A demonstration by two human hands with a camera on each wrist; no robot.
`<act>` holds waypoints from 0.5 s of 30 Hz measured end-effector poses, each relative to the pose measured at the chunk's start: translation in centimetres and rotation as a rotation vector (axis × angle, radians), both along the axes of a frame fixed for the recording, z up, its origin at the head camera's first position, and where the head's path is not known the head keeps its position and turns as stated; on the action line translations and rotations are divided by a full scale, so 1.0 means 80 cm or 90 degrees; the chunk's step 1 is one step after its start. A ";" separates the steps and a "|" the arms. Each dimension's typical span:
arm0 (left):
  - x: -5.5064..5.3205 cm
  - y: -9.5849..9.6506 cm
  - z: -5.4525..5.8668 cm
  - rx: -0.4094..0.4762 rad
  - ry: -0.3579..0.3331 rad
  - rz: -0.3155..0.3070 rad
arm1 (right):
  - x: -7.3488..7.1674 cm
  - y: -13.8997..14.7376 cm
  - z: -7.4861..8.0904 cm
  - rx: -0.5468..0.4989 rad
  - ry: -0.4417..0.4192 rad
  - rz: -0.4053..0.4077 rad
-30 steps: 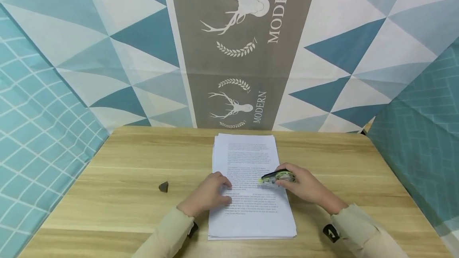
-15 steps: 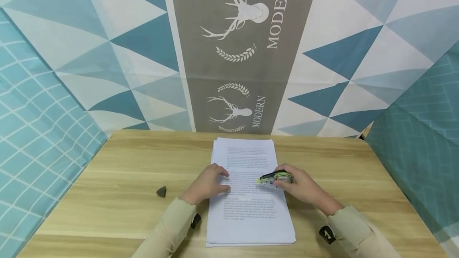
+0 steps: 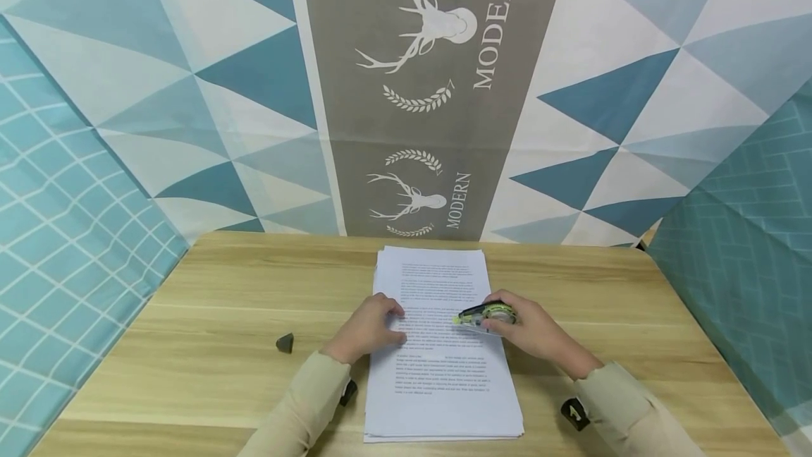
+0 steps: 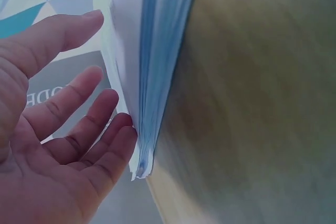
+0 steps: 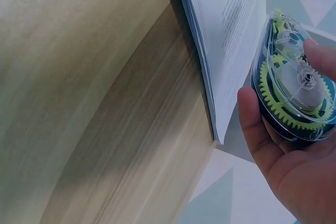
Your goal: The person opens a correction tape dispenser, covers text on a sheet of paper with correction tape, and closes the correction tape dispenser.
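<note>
Left hand: fingers parted and gently bent, the thumb well away from them; fingertips meet the left edge of the paper stack, pinching nothing.
Right hand: fingers curled round the correction tape, thumb on its clear side.
Correction tape: over the right half of the top page, yellow-green tip pointing toward the surface's left edge; whether the tip touches the page cannot be told.
Paper stack: far end just short of the middle of the far edge of the surface.
Page print: paragraphs too small to read, with a blank gap in the lower paragraph's first line.
Backdrop: "MODERN" twice, turned sideways, beside deer heads.
Dark angular piece: between the stack and the surface's left edge.
In the way: the right hand hides the correction tape's rear.
</note>
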State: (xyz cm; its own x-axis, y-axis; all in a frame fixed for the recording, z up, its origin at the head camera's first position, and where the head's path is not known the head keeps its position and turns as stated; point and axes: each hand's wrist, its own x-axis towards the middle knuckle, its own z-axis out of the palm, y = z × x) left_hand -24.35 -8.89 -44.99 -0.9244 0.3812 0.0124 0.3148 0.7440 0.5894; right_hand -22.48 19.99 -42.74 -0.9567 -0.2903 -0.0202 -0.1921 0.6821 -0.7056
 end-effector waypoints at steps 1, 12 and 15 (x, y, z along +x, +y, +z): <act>0.000 0.000 0.000 -0.006 0.001 -0.001 | -0.001 -0.001 -0.001 0.001 -0.002 -0.003; 0.001 0.001 0.000 -0.046 0.013 -0.011 | -0.017 -0.007 -0.001 0.023 0.008 -0.004; 0.002 0.001 0.001 -0.047 0.011 -0.010 | -0.025 -0.011 -0.002 0.036 0.015 0.002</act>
